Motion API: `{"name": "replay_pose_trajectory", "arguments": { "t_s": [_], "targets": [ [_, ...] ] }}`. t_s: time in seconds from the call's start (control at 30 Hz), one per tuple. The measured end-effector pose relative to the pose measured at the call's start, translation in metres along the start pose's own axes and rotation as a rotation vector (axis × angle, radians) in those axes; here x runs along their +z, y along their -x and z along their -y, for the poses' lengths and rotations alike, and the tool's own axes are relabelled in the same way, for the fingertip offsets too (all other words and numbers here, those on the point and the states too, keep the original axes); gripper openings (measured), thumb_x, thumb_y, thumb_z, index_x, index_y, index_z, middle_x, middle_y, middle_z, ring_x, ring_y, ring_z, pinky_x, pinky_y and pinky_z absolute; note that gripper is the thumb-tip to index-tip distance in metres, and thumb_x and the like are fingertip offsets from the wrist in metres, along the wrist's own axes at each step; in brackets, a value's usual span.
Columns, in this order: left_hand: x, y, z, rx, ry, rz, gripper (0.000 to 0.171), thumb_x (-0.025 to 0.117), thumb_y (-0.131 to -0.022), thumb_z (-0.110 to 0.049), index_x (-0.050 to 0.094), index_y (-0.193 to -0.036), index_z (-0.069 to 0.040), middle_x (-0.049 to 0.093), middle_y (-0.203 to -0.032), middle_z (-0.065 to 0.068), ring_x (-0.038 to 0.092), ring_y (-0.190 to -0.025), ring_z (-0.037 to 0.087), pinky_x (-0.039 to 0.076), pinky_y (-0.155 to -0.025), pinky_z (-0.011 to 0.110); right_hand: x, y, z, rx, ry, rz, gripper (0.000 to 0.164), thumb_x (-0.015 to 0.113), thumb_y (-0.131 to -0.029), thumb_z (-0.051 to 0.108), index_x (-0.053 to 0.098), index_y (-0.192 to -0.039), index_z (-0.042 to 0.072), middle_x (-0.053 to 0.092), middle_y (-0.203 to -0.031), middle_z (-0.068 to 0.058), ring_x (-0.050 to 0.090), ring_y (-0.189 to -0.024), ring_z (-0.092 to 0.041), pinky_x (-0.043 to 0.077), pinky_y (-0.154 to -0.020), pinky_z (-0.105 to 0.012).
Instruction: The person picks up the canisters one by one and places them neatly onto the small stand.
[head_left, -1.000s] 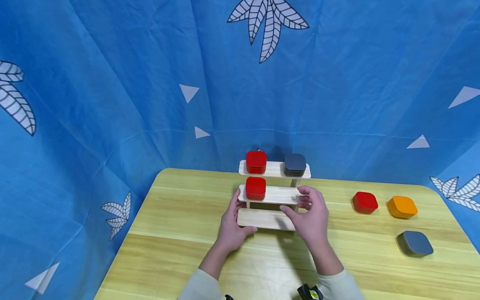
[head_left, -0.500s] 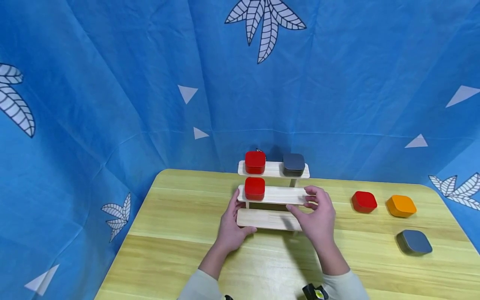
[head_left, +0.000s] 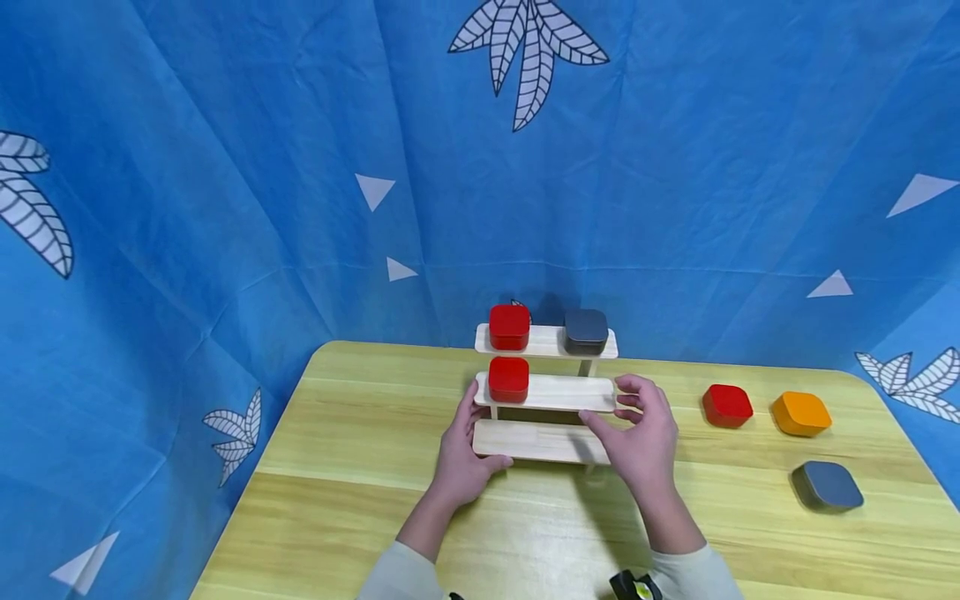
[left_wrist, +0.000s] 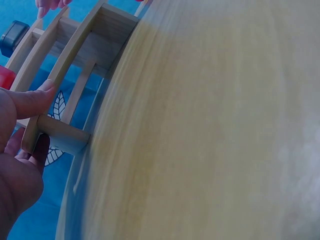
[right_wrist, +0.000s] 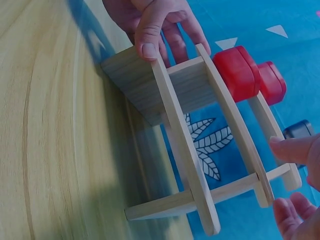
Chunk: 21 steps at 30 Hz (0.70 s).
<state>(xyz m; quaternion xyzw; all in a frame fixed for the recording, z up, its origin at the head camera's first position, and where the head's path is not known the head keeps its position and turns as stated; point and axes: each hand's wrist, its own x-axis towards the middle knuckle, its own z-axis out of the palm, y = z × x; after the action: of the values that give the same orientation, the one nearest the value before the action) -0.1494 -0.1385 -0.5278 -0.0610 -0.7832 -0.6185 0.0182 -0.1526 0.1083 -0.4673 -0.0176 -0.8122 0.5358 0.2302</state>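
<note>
A three-step wooden display rack (head_left: 573, 392) stands in the middle of the table. Its top step carries a red rounded-square box (head_left: 509, 327) and a dark grey one (head_left: 586, 332); another red box (head_left: 508, 380) sits at the left of the middle step. My left hand (head_left: 461, 461) grips the rack's left end, its thumb on the lowest step and fingers behind and under the board, as the left wrist view shows. At the right end, my right hand (head_left: 640, 433) is loosely spread around the middle step's tip, thumb in front and fingers beside it, pinching nothing.
On the table's right side lie a red box (head_left: 727, 406), an orange box (head_left: 801, 414) and a dark grey box (head_left: 827, 487). A blue leaf-patterned cloth (head_left: 480, 183) hangs behind the table (head_left: 345, 433).
My right hand has shifted rightward, uncovering more of the right ends of the middle and lowest steps. The left hand and the boxes have stayed in place.
</note>
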Motion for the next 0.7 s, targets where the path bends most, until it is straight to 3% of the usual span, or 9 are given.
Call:
{"name": "replay_pose_trajectory", "arguments": {
  "t_s": [0.33,0.53,0.7],
  "targets": [
    [0.0,0.001,0.001,0.005,0.003,0.001,0.123,0.086,-0.07,0.008,0.016,-0.16,-0.038,0.046,-0.144,-0.002,0.045,-0.131,0.017,0.039,-0.107,0.029,-0.003,0.0,-0.007,0.014,0.01,-0.031,0.059,0.093,-0.063,-0.002,0.062,-0.114,0.001,0.06,-0.112,-0.011,0.062,-0.094,-0.028,0.052,-0.074,-0.015],
    [0.0,0.0,0.001,0.023,0.003,-0.003,0.124,0.087,-0.069,0.009,0.017,-0.16,-0.038,0.048,-0.143,0.0,0.046,-0.13,0.018,0.04,-0.107,0.031,-0.007,0.0,-0.01,0.032,0.032,-0.039,0.058,0.092,-0.065,-0.001,0.063,-0.115,0.001,0.06,-0.112,-0.009,0.062,-0.095,-0.03,0.055,-0.077,-0.023],
    [0.001,0.0,0.002,0.016,0.007,-0.002,0.123,0.087,-0.069,0.009,0.018,-0.158,-0.041,0.048,-0.143,-0.001,0.046,-0.13,0.017,0.042,-0.105,0.03,-0.009,-0.001,-0.013,0.045,0.055,-0.049,0.058,0.092,-0.066,0.0,0.063,-0.115,0.001,0.06,-0.113,-0.009,0.061,-0.094,-0.024,0.052,-0.075,-0.016]
  ]
}}
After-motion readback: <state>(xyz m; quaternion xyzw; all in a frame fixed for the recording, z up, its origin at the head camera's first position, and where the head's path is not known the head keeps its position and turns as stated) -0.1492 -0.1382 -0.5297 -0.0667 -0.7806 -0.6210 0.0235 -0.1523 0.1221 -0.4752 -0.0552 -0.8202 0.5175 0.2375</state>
